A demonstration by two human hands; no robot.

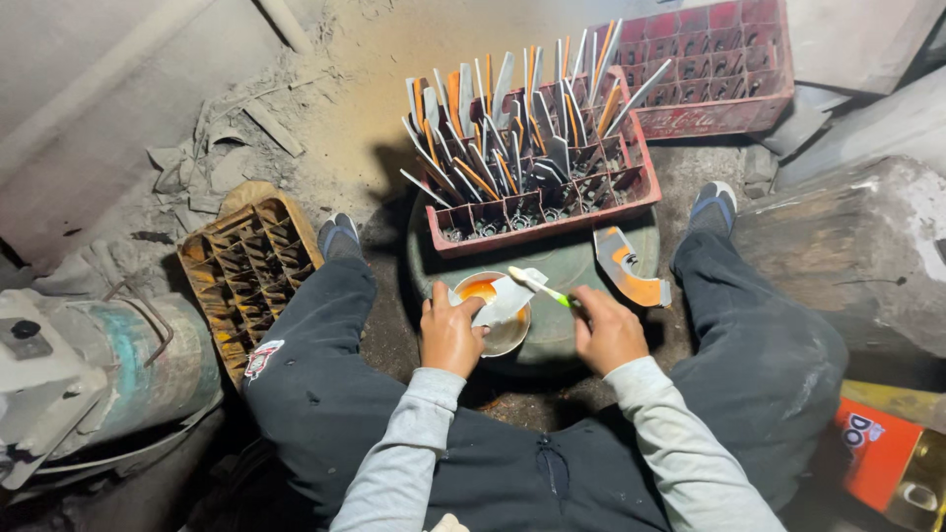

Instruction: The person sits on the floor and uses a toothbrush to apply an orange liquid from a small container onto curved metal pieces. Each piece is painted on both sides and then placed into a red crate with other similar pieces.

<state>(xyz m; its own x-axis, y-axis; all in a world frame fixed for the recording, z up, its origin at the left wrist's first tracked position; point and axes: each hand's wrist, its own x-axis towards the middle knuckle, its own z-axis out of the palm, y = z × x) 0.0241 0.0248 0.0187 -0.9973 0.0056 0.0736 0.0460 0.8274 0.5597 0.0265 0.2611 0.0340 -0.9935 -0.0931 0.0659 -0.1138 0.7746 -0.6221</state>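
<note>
My left hand (449, 335) grips a flat grey metal blade (505, 298) and holds it over a small metal bowl (510, 333) with orange paste inside. A toothbrush (540, 286) with a green-and-white handle is pinched in my right hand (608, 332), its head resting on the blade. Both hands hover above a round dark drum top (570, 262) between my knees. Another curved blade (625, 266) smeared with orange lies on the drum to the right.
A red plastic crate (537, 212) packed with several upright blades, some orange-coated, stands just beyond the drum. A second red crate (709, 69) sits at the back right. A yellow-brown crate (246, 266) lies by my left knee. A motor (69, 365) is at left, a stone block (857, 246) at right.
</note>
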